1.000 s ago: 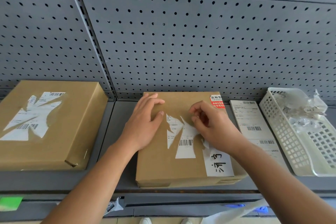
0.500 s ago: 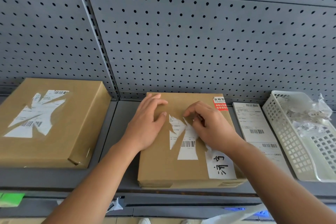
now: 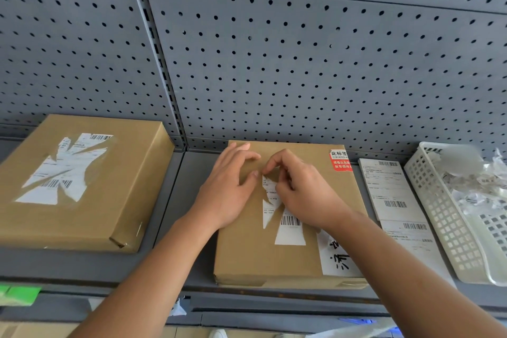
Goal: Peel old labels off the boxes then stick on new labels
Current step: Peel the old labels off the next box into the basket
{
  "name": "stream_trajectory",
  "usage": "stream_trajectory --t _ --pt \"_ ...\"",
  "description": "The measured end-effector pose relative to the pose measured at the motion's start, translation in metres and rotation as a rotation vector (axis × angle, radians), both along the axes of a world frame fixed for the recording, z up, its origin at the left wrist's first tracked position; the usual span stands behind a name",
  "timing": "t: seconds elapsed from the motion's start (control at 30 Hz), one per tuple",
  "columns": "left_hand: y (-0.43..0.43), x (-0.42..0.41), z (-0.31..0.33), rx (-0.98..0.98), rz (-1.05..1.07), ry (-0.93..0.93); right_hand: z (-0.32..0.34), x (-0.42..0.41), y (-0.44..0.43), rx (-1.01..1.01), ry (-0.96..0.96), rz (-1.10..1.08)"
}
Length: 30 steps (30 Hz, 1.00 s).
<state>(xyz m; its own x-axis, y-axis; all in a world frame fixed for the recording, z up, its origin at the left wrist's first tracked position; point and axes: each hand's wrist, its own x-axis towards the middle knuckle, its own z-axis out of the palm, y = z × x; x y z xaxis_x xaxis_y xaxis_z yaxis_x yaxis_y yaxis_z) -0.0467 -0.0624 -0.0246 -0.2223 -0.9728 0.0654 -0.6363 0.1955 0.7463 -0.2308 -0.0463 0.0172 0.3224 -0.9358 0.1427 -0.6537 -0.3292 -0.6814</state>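
I am judging the task as early: the old label [image 3: 288, 225] on the middle box [image 3: 247, 252] is only partly torn off, the left box [image 3: 131, 186] is also carrying scraps, and the new labels [image 3: 389, 192] are lying unused at the right on the shelf [image 3: 189, 173]. My left hand [image 3: 227, 192] is pressing the middle box with loose fingers; my right hand [image 3: 304, 195] is pinching the old label's far tip.

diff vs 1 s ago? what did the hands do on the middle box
The right hand slid left along the old label until its fingertips nearly meet the left hand thumb, picking at the label's upper tip. The left hand stays pressed on the middle box; the label remnants look no smaller.
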Motion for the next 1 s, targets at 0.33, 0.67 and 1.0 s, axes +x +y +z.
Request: stream_trajectory --t 0.33,0.67,1.0 --pt "0.001 0.0 0.002 0.005 0.004 0.0 -0.007 0.0 0.002 -0.053 0.01 0.025" --pt "0.001 -0.001 0.002 0.003 0.004 0.0 -0.009 0.001 0.001 -0.042 -0.028 0.021" --pt "0.001 0.0 0.0 -0.008 0.001 0.013 -0.011 -0.003 0.002 -0.065 -0.054 0.031"
